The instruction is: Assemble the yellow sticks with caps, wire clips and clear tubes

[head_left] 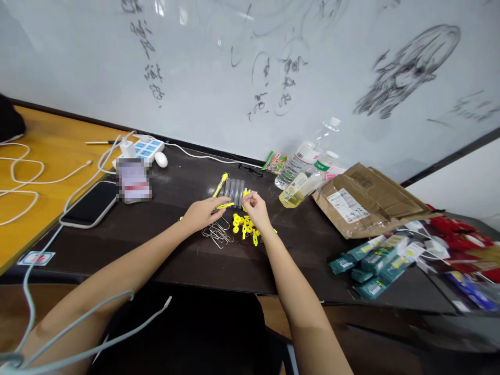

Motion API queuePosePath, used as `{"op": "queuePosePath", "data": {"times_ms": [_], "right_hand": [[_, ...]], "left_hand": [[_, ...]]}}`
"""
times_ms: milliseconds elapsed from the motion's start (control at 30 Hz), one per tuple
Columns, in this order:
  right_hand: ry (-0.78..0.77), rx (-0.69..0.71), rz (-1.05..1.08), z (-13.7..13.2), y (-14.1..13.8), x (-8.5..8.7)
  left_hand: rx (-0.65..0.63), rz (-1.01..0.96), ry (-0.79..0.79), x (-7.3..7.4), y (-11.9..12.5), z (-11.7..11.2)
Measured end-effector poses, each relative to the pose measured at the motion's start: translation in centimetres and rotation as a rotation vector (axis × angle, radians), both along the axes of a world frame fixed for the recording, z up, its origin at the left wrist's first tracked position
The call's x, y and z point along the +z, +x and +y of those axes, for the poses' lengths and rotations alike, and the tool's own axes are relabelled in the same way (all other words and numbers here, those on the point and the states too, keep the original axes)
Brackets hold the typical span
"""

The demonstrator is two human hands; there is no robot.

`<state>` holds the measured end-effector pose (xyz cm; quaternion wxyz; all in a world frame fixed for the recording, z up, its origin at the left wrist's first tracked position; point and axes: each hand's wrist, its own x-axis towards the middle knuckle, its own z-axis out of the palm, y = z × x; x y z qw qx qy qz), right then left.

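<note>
My left hand (203,213) is closed on a slim yellow plastic piece (225,205), which points right. Close by on the right, my right hand (254,207) has thumb and fingers pinched together; whatever is between them is too small to make out. Several clear grey tubes (235,191) lie side by side just behind the hands. A longer yellow stick-like part (221,184) rests to their left. Below the right hand is a pile of small yellow plastic parts (245,225), some ring-shaped. Bent metal wires (219,234) lie in a heap under my left hand.
At the back right stand clear plastic bottles (299,166), near a cardboard parcel (363,200) and green boxes (377,263). On the left are a phone (90,204), a power strip (146,150) and loose white cables (42,179). A whiteboard (203,78) borders the dark table (175,265).
</note>
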<state>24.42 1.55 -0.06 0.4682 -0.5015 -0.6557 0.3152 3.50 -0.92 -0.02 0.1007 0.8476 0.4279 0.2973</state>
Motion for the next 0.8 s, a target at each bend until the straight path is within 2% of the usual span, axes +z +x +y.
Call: {"op": "queuePosePath", "data": {"times_ms": [100,167,267,433,600,700,800], "right_hand": [[0.015,-0.036,-0.383,-0.4,0.4,0.2],[-0.001,-0.024,-0.562,-0.7,0.4,0.3],[-0.013,-0.005,-0.677,-1.0,0.2,0.4],[-0.002,0.007,-0.737,-0.8,0.2,0.1],[0.099,-0.014,-0.656,-0.7,0.3,0.0],[0.127,0.023,-0.408,-0.7,-0.1,0.1],[0.069,0.171,-0.086,-1.0,-0.9,0.1]], "left_hand": [[0.018,-0.026,-0.017,0.0,0.0,0.0],[0.026,-0.026,-0.030,0.0,-0.1,0.0],[0.030,-0.020,-0.039,-0.1,-0.1,0.1],[0.047,-0.022,-0.051,-0.1,-0.1,0.0],[0.029,-0.042,-0.055,0.2,-0.1,-0.3],[0.038,-0.048,-0.056,0.5,0.0,-0.5],[0.049,-0.046,-0.059,0.5,0.1,-0.5]]}}
